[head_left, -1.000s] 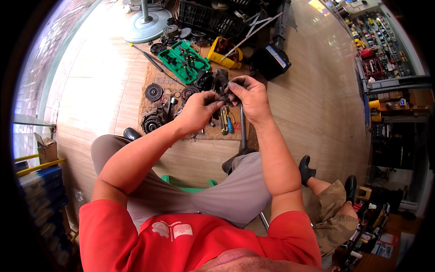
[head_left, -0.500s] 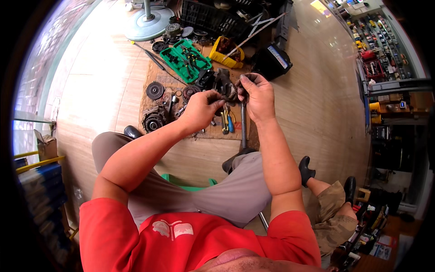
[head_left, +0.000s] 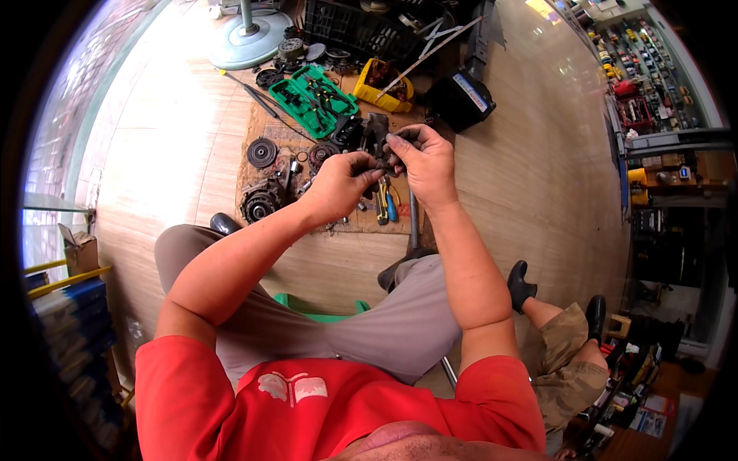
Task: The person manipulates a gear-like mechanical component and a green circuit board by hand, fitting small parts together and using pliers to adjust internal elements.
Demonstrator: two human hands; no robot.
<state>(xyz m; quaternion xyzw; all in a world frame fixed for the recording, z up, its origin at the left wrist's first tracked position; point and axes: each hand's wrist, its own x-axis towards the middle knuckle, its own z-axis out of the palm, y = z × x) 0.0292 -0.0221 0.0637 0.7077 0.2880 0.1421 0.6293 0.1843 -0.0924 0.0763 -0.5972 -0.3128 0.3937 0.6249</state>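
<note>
In front of me, above a work area strewn with parts, my left hand (head_left: pixel 346 178) is closed, thumb pressed to the fingertips. My right hand (head_left: pixel 427 163) is pinched too, its fingers meeting the left ones. Whatever small dark thing lies between the fingertips is too small to name. Just behind the hands is a dark, greasy metal part (head_left: pixel 377 131). Below the fingertips lie screwdrivers (head_left: pixel 392 207) beside a metal tube (head_left: pixel 414 215). Left of the hands are a round dark disc (head_left: pixel 262 153) and a geared motor part (head_left: pixel 261 203).
A green tool case (head_left: pixel 311 100) lies open beyond the hands, near a yellow bin (head_left: pixel 383 84) and a black battery (head_left: pixel 465 100). A black crate (head_left: pixel 354 31) and round stand base (head_left: pixel 252 42) are farther back. Another person's legs (head_left: pixel 565 338) are at my right.
My right hand has moved slightly left, and its fingertips now meet those of my left hand. The left hand has stayed almost in place.
</note>
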